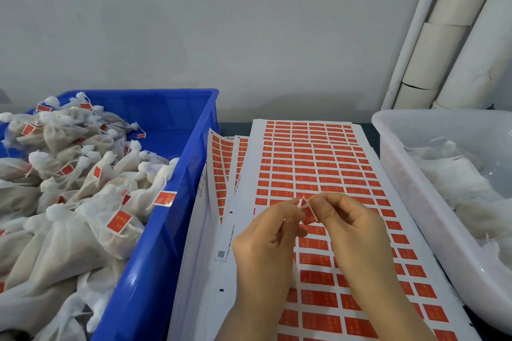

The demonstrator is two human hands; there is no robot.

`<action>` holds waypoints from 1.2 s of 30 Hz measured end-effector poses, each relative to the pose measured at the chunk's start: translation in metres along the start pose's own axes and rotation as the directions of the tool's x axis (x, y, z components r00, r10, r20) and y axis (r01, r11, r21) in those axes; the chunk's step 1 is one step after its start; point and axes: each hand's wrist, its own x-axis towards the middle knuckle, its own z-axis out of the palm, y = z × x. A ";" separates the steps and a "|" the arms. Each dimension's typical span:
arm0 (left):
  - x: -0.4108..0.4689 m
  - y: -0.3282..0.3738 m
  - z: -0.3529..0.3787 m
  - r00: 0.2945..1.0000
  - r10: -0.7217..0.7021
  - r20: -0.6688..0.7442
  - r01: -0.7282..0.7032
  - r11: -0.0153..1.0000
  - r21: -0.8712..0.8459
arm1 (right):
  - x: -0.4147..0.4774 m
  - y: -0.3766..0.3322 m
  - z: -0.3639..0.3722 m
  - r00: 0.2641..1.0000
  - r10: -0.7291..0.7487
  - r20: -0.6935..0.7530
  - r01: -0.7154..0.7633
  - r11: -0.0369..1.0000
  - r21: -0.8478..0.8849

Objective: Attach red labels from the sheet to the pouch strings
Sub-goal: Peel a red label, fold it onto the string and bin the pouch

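Both hands are raised just above the label sheet, fingertips meeting at centre frame. Left hand (266, 243): thumb and forefinger closed together in a pinch on one edge of a single red label (309, 212). Right hand (354, 232): thumb and forefinger pinched on the opposite edge of the same label, other fingers curled under. The label sits tilted between the two pinches, partly folded, with a short bit of white string (299, 203) showing at its upper left edge; cannot tell where the string runs from there. Directly below lies the top label sheet (255, 152), rows of red labels on white backing, spread flat on the dark tabletop (371, 135). More sheets (221, 163) fan out from under its left side. Touching those, on the left, stands a blue bin (180, 174) heaped with white mesh pouches (83, 180), many carrying red tags on their strings. On the right, just beside the sheet, is a translucent white tub (393, 163) holding plain white pouches (454, 171). White pipes (448, 44) run up the grey wall behind.
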 end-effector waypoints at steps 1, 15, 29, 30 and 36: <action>-0.001 -0.001 0.000 1.000 -0.010 -0.008 0.010 1.000 -0.006 | 0.000 0.000 0.000 1.000 0.010 -0.009 -0.010 1.000 0.004; 0.001 -0.005 0.002 0.996 0.089 0.031 -0.091 0.993 0.081 | -0.002 -0.003 0.000 1.000 0.000 -0.020 0.001 0.997 0.074; 0.001 -0.002 0.004 0.986 -0.163 0.043 0.162 0.987 0.016 | -0.003 -0.004 -0.002 0.975 -0.219 -0.029 0.214 0.970 -0.119; 0.001 -0.001 0.003 0.975 -0.213 0.056 0.213 0.977 0.005 | -0.003 -0.004 -0.002 0.970 -0.242 -0.032 0.236 0.962 -0.140; 0.002 0.001 0.003 0.904 -0.410 0.124 0.421 0.903 -0.084 | -0.005 -0.004 0.002 0.911 -0.408 -0.058 0.373 0.876 -0.305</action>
